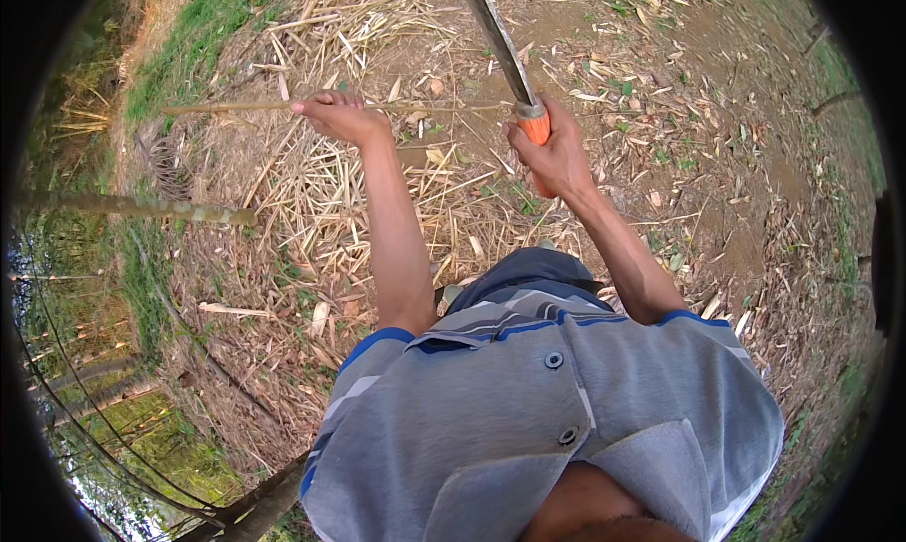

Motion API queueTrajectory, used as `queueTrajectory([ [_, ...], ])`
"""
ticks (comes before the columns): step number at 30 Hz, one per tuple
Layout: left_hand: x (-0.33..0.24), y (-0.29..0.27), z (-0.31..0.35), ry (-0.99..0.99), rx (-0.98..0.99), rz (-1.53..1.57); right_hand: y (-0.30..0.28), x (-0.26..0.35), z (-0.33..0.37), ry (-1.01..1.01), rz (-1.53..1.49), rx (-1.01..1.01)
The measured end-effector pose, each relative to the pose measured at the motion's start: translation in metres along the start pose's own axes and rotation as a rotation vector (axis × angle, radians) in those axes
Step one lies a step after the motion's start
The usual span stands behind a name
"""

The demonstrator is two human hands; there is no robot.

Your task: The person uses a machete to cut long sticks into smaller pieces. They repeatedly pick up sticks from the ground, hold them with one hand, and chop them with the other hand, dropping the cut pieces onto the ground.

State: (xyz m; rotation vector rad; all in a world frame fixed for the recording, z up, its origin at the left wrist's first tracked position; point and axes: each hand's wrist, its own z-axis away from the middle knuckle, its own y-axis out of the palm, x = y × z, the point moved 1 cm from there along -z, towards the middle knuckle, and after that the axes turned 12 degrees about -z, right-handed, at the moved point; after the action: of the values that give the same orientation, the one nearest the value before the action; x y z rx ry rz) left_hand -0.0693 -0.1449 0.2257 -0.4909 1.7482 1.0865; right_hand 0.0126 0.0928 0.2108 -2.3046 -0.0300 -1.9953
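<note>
My left hand (342,120) is closed round a long, thin, light-brown stick (222,108), held roughly level. The stick juts out to the left of the fist and runs rightward to near my right hand; where its right end lies is hard to make out. In my right hand (562,155) is a machete (500,49), gripped by its orange handle. Its long dark blade points up and slightly left, out past the top edge of the picture. Both forearms stretch forward in front of my grey shirt.
Pale split strips (321,188) and chips cover the ground below my hands, with more strips (354,37) farther off. A slim trunk (142,205) reaches in from the left. Green grass (203,42) grows at the far left. Dry leaves litter the brown soil (755,178) on the right.
</note>
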Motion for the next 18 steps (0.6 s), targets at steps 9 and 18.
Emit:
queueTrajectory([
  [9,-0.019,0.013,-0.037,0.17,0.061,-0.026,-0.009,-0.068,0.034,0.438,0.089,0.283],
  [18,-0.016,-0.006,-0.069,0.158,0.217,0.228,-0.016,0.094,-0.043,-0.289,-0.334,-0.095],
])
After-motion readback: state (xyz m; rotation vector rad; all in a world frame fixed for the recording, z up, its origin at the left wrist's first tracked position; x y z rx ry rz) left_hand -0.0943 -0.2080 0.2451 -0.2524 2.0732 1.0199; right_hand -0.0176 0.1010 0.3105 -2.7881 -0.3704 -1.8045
